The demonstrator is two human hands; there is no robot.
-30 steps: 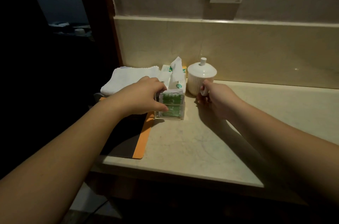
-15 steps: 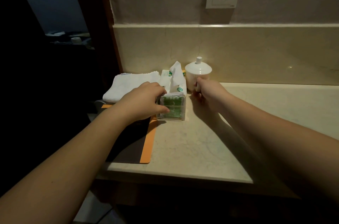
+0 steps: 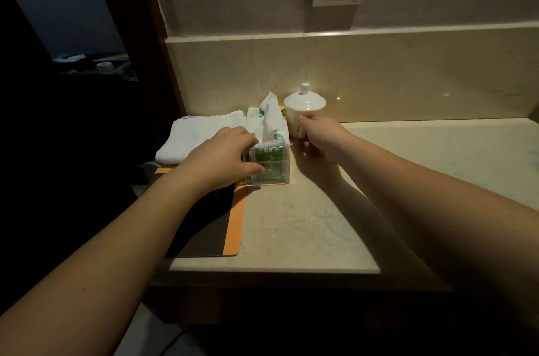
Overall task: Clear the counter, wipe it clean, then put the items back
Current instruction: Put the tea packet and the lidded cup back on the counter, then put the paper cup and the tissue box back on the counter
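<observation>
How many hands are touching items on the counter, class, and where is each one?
2. The left hand grips the clear box of green packets beside the tissue pack; the right hand holds the white lidded cup near the backsplash.

The desk [image 3: 306, 227] is pale cream stone with faint grey veining. By the left hand [image 3: 224, 156], the clear box [image 3: 269, 166] shows green printed packets, and the tissue pack [image 3: 269, 122] beyond it is white with green marks. Left of that hand lies a white towel [image 3: 192, 137] and a dark mat [image 3: 210, 224] edged in orange. The lidded cup [image 3: 303, 106] at the right hand [image 3: 320, 137] is plain white.
</observation>
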